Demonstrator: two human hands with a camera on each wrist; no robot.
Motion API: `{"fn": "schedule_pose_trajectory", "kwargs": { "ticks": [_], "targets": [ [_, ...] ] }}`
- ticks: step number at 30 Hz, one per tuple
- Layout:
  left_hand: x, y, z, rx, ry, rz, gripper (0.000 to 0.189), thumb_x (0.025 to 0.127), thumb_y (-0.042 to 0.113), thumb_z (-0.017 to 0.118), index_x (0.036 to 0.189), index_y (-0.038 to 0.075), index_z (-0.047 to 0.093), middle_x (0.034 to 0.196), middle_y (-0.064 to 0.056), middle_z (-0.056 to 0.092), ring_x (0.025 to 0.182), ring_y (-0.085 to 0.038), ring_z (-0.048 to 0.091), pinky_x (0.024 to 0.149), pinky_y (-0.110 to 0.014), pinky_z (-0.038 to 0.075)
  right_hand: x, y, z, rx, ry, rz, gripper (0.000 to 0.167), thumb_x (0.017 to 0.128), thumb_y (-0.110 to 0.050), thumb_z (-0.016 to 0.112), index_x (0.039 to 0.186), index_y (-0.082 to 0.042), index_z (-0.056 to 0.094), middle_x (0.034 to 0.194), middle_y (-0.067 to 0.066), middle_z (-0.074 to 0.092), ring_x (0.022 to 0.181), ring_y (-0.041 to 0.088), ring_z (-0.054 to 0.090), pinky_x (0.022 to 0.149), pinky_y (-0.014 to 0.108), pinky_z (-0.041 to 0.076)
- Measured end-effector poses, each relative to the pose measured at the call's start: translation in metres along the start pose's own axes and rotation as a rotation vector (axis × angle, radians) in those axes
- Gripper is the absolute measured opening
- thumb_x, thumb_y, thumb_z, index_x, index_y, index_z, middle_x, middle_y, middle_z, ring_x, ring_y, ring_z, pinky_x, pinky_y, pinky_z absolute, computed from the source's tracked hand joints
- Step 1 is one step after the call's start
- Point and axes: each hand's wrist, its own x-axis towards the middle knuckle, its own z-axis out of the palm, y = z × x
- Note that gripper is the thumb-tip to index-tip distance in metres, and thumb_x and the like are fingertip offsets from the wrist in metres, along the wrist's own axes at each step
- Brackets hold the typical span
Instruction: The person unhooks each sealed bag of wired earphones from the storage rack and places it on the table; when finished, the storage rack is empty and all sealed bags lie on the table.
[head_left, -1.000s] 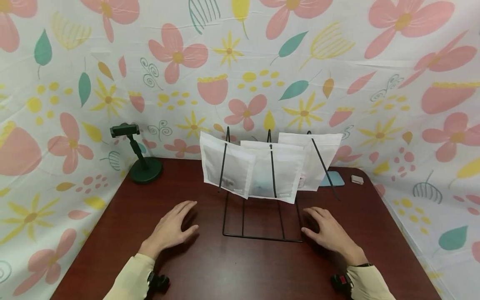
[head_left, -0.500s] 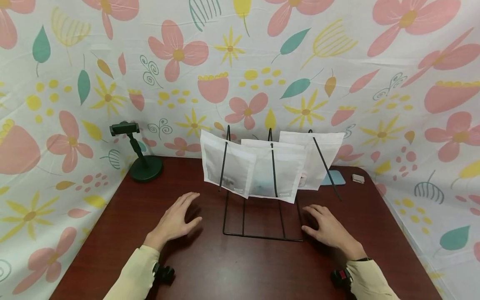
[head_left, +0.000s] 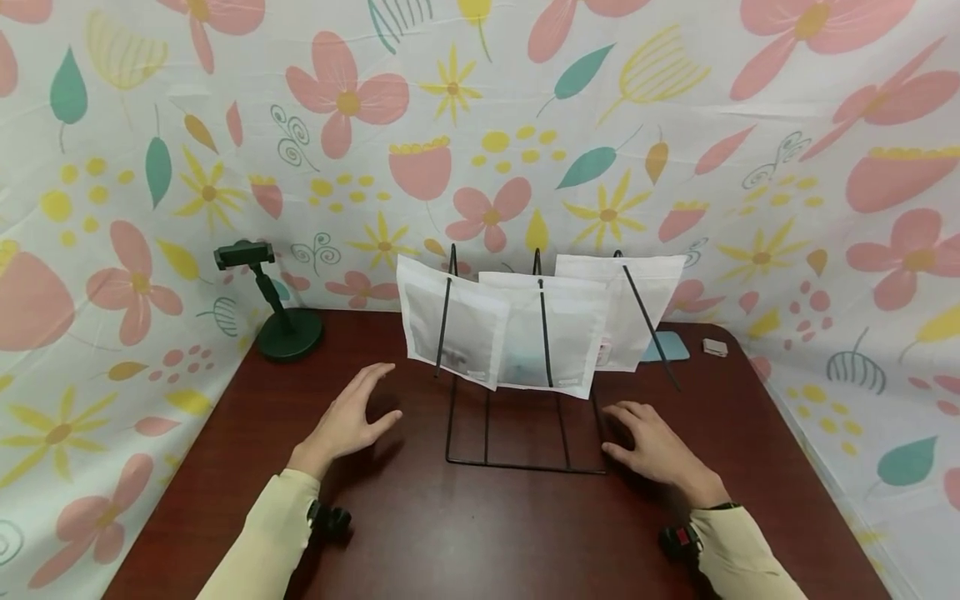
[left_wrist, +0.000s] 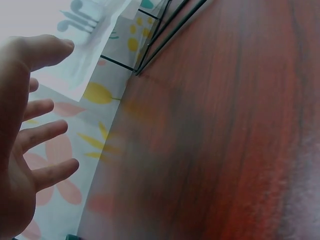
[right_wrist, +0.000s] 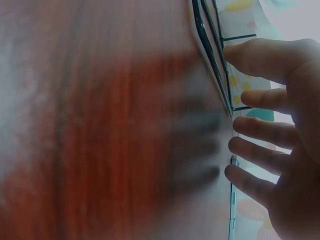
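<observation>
A black wire rack (head_left: 525,468) stands on the dark wooden table, with three white translucent pouches hanging on its prongs. The left pouch (head_left: 457,321) holds something dark and small, the middle pouch (head_left: 566,333) something bluish, and the right pouch (head_left: 647,292) hangs farther back. My left hand (head_left: 347,421) hovers left of the rack, fingers spread and holding nothing. On the other side my right hand (head_left: 656,446) is beside the rack's front right corner, its fingers relaxed and bare. Whether the right thumb touches the wire I cannot tell.
At the back left stands a dark green phone stand (head_left: 288,333) with a round base. A light blue flat object (head_left: 667,346) lies behind the right pouch, and a small whitish item (head_left: 715,347) lies near the table's back right corner. Flower-printed cloth (head_left: 487,108) surrounds the table.
My left hand has shifted slightly forward and to the right. The right hand stays nearly where it was, and the head view has tilted a little.
</observation>
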Motion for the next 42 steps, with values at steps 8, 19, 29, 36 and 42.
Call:
{"fn": "schedule_pose_trajectory", "kwargs": {
  "ticks": [8,19,29,36,42],
  "targets": [
    [0.008,-0.006,-0.002,-0.074,0.005,-0.01,0.075,0.087,0.035,0.073,0.15,0.018,0.034,0.148,-0.005,0.04,0.127,-0.027,0.048,0.099,-0.052,0.046,0.004,-0.001,-0.002,0.0,-0.001,-0.011,0.056,0.084,-0.028,0.076,0.131,-0.003,0.058,0.131,0.019,0.055,0.122,0.041,0.047,0.095,0.058,0.044],
    [0.019,-0.012,-0.004,-0.151,-0.001,-0.032,0.076,0.088,0.033,0.073,0.15,0.02,0.032,0.148,-0.006,0.04,0.128,-0.027,0.047,0.104,-0.049,0.044,0.01,0.0,-0.002,-0.009,-0.006,-0.025,0.057,0.084,-0.027,0.076,0.131,-0.002,0.057,0.131,0.02,0.054,0.121,0.041,0.048,0.096,0.058,0.044],
    [0.03,-0.014,-0.005,-0.214,0.012,-0.03,0.076,0.088,0.03,0.074,0.15,0.02,0.032,0.147,-0.006,0.042,0.127,-0.027,0.048,0.102,-0.052,0.044,0.011,-0.006,-0.003,0.004,-0.019,-0.018,0.055,0.085,-0.023,0.075,0.131,0.001,0.056,0.13,0.022,0.054,0.121,0.043,0.047,0.096,0.059,0.044],
    [0.038,-0.015,0.001,-0.255,0.028,-0.014,0.076,0.087,0.029,0.075,0.149,0.019,0.032,0.146,-0.006,0.043,0.126,-0.027,0.049,0.101,-0.056,0.045,0.013,-0.007,-0.003,0.004,-0.011,-0.019,0.055,0.084,-0.022,0.076,0.131,0.001,0.057,0.129,0.022,0.054,0.121,0.043,0.047,0.095,0.058,0.044],
    [0.042,-0.016,0.004,-0.308,0.046,-0.013,0.079,0.086,0.027,0.075,0.15,0.022,0.03,0.146,-0.011,0.042,0.126,-0.032,0.049,0.099,-0.058,0.045,0.012,-0.007,-0.002,0.003,-0.026,-0.013,0.056,0.085,-0.023,0.074,0.132,0.001,0.056,0.13,0.022,0.054,0.122,0.043,0.047,0.096,0.058,0.043]
  ]
}}
